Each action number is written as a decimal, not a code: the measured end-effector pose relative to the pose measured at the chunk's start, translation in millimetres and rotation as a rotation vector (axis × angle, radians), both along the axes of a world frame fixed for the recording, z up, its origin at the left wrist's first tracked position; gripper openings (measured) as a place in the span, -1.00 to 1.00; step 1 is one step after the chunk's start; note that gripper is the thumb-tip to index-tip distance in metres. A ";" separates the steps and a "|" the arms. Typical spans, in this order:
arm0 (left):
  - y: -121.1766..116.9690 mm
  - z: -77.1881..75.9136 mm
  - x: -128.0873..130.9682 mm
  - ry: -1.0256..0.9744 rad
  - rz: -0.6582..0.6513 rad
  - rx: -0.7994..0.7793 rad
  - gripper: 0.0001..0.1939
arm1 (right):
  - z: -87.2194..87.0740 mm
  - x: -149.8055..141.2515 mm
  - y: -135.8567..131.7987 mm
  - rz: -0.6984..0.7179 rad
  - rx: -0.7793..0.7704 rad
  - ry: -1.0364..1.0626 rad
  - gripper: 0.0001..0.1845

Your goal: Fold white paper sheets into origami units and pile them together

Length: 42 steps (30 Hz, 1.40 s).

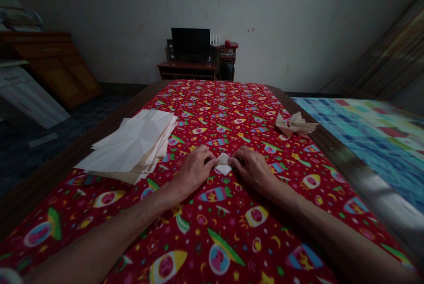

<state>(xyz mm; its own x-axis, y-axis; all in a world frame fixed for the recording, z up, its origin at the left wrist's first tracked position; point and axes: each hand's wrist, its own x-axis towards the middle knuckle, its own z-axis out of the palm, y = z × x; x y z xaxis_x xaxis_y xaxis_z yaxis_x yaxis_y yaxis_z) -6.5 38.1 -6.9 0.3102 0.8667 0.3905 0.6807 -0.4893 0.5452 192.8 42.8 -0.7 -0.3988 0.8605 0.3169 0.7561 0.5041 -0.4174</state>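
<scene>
Here, folded paper (224, 164) between the fingers (211, 163).

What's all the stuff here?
Wall: one, grey, behind
Desk: one, brown, by wall
Monitor: one, black, on desk
Speakers: two, black, beside monitor
Unclear object: one, red, right of monitor
Cabinets: two, brown/white, far left
Curtain: one, brown, far right
Table: one, brown, middle
Cloth: one, red patterned, on table
Spread: one, multicoloured, beside table
Paper stack: one, whitish, left
Folded pieces: unclear count, tan, right
Folded paper: one, white, centre
Left hand, right hand: one each, bare, touching folded paper
</scene>
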 end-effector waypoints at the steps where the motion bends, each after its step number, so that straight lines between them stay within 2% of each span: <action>1: -0.3 0.0 0.3 0.021 0.007 0.016 -0.82 | -0.9 -0.5 -0.6 0.000 0.018 -0.016 -0.78; 7: -1.6 1.9 3.3 0.128 0.041 0.055 -0.84 | -1.5 -2.7 -5.0 -0.023 0.107 -0.135 -0.77; 16: 1.1 -0.9 -0.2 0.248 -0.006 0.105 -0.85 | 3.3 -8.1 -3.8 -0.086 0.100 -0.320 -0.78; 20: -3.8 2.3 -3.1 0.255 0.047 0.109 -0.88 | 1.5 -6.9 -3.4 -0.072 0.113 -0.299 -0.78; 23: -9.5 5.0 -4.1 0.297 0.106 0.148 -0.81 | 0.0 -5.5 -6.5 -0.062 0.137 -0.234 -0.79; 27: -12.7 5.2 0.0 0.326 0.117 0.158 -0.72 | -2.0 -3.8 -9.0 -0.042 0.165 -0.151 -0.79; 31: -8.3 5.8 5.9 0.216 0.082 0.064 -0.81 | -1.7 -3.1 -7.3 -0.044 0.109 -0.106 -0.80; 37: -7.5 11.3 14.8 -0.123 0.091 -0.130 -0.93 | -2.2 -2.6 -5.4 -0.034 0.066 -0.041 -0.79; 39: -10.2 11.3 17.6 -0.158 0.083 -0.106 -0.90 | -3.3 -1.9 -4.8 -0.004 0.060 0.019 -0.81; 42: -12.0 13.2 16.1 -0.119 0.046 0.052 -0.93 | -3.3 -1.1 -4.6 0.055 0.032 0.099 -0.86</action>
